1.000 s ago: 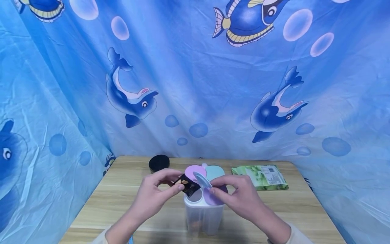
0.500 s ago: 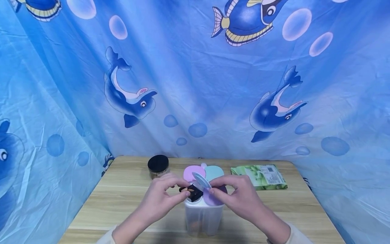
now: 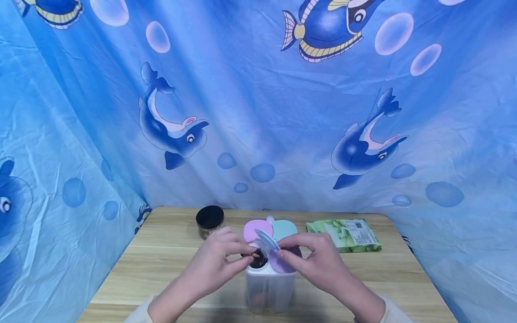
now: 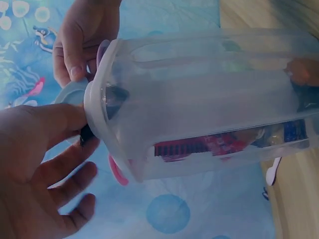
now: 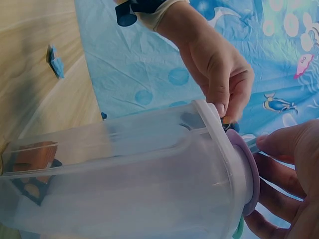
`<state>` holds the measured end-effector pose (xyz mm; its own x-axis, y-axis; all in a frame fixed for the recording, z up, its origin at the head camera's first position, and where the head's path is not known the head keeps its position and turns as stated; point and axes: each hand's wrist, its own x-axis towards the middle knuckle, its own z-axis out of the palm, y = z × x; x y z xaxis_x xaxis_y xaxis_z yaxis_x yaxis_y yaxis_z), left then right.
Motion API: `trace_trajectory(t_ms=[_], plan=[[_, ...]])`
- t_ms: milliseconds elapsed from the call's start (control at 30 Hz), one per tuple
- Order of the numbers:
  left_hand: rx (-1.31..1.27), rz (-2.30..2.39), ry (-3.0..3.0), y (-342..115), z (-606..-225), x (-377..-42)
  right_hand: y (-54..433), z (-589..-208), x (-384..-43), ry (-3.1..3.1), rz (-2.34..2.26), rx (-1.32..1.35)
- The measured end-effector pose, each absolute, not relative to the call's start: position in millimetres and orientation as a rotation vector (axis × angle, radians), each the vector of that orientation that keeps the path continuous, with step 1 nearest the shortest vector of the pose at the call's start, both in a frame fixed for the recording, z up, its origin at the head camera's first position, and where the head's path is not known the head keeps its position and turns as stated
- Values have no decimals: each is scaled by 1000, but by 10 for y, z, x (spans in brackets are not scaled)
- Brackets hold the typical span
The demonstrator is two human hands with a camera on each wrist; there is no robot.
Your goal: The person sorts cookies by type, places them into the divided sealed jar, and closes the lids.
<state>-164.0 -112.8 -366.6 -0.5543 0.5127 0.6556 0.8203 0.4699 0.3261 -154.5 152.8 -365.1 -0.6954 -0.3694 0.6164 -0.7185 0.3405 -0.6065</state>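
A clear plastic storage container (image 3: 270,289) with a white rim stands upright before me, its top divided among pink (image 3: 255,229), mint-green (image 3: 285,227), purple (image 3: 281,265) and pale blue lids. The blue lid (image 3: 267,239) is tilted up; my right hand (image 3: 319,259) pinches its edge between thumb and fingers. At the uncovered round opening, my left hand (image 3: 216,255) pinches a black packet (image 3: 260,259) that is mostly inside the hole. Through the wall, the left wrist view shows red packets (image 4: 219,144) in another compartment. An orange-brown and black packet (image 5: 37,167) lies at the container's bottom.
Behind my left hand stands a clear jar with a black lid (image 3: 210,217). A green printed bag (image 3: 349,235) lies flat at the back right. The right wrist view shows a small blue packet (image 5: 56,63) on the wooden table (image 3: 161,269). A patterned blue curtain hangs behind.
My left hand has moved right and slightly down, and the black packet has gone from above the opening to mostly inside it. The right hand stays on the blue lid.
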Motion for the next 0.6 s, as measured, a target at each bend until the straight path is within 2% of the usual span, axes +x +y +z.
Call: trace_trajectory(t_ms=[267, 600], plan=[[-1127, -731, -2338, -1045, -3651, -1617, 1533, -3659, -1549, -2237, 1308, 957], [-1044, -947, -2405, -1100, -3716, -1613, 1546, -3673, -1568, -2223, 1302, 963]])
